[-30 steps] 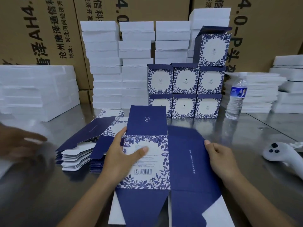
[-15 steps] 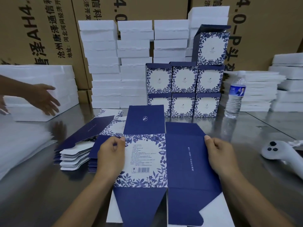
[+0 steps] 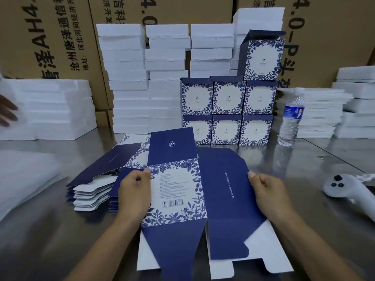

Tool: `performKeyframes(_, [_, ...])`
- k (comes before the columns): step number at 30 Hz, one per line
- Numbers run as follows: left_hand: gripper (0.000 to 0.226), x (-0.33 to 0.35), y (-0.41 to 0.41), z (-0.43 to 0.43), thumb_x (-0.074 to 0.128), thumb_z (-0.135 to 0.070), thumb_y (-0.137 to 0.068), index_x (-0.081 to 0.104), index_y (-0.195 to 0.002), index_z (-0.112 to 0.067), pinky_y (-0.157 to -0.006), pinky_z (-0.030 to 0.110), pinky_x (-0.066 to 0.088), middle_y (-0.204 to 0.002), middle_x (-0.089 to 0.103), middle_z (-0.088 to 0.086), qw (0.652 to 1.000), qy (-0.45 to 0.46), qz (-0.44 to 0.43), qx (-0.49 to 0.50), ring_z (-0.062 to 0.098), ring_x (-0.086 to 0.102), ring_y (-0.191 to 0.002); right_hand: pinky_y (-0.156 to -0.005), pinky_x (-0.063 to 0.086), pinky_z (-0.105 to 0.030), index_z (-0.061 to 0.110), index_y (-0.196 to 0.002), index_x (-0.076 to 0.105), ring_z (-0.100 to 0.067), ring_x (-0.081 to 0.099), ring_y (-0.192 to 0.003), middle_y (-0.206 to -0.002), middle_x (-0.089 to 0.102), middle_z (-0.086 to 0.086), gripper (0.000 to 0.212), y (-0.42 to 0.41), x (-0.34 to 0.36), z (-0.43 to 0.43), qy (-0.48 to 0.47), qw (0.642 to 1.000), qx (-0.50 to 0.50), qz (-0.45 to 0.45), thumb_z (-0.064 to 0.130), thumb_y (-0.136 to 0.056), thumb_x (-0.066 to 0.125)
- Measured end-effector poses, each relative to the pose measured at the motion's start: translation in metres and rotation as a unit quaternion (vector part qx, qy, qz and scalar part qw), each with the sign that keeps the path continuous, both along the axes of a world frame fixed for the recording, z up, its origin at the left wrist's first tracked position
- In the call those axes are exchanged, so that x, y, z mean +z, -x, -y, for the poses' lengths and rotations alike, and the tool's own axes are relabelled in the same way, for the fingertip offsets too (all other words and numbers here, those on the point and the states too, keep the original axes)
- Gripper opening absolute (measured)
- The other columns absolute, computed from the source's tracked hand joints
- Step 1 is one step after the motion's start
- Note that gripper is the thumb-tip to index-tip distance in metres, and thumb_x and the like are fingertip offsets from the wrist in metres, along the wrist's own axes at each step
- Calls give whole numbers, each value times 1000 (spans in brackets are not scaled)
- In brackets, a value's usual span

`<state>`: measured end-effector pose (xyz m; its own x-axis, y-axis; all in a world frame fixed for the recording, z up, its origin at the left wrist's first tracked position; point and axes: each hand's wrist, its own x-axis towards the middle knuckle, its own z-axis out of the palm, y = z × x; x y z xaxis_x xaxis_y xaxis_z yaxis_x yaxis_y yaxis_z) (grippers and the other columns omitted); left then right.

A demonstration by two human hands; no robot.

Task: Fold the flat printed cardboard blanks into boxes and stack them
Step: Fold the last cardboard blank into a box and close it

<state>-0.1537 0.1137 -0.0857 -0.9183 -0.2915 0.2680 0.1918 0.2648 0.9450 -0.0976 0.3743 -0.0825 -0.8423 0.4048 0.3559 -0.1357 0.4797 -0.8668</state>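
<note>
Cardboard blank (image 3: 178, 191) lies flat on the steel table (image 3: 304, 159) just on the near side of the stack of finished boxes (image 3: 227, 110). Its top flap reaches toward that stack's bottom row and its bottom flaps point away from the stack, toward the person. So its long axis runs straight out from the stack, with one side edge under each hand. The left hand (image 3: 134, 191) pinches the edge of the flowered panel, thumb on top and fingers curled. The right hand (image 3: 269, 193) is curled over the edge of the plain navy panel. Both sit about equally far from the stack, neither nearer. From where I stand, the next move looks like pressing those edges together so the centre crease lifts.
</note>
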Motion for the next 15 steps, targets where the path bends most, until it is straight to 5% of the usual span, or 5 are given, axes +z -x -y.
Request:
performKeyframes(6, [40,2,-4,-3,46,-35,-98,48,-67,-8,-47,25,32,-55,40,2,999,-39,12,-36,13,37,-49,-50,17,-30,10,-59,33,-15,23,-53,-57,27,-7,42,-2,1,0,-23,999,-31,-27,20,-98,48])
performKeyframes(10, [42,-1,-5,-6,41,-29,-100,58,-84,5,-62,29,33,-74,52,10,997,13,-3,-74,16,46,-68,-49,16,-29,14,-59,29,-12,20,-52,-55,24,-1,43,-1,1,-4,-8,998,-47,-40,22,-98,47])
performKeyframes(15, [39,0,-5,-5,39,-21,-101,35,-65,-8,-45,22,23,-59,35,5,996,74,-37,-30,15,30,-55,-44,19,-22,6,-58,35,-10,24,-49,-56,27,-5,46,2,0,-4,43,998,-23,-40,23,-97,49])
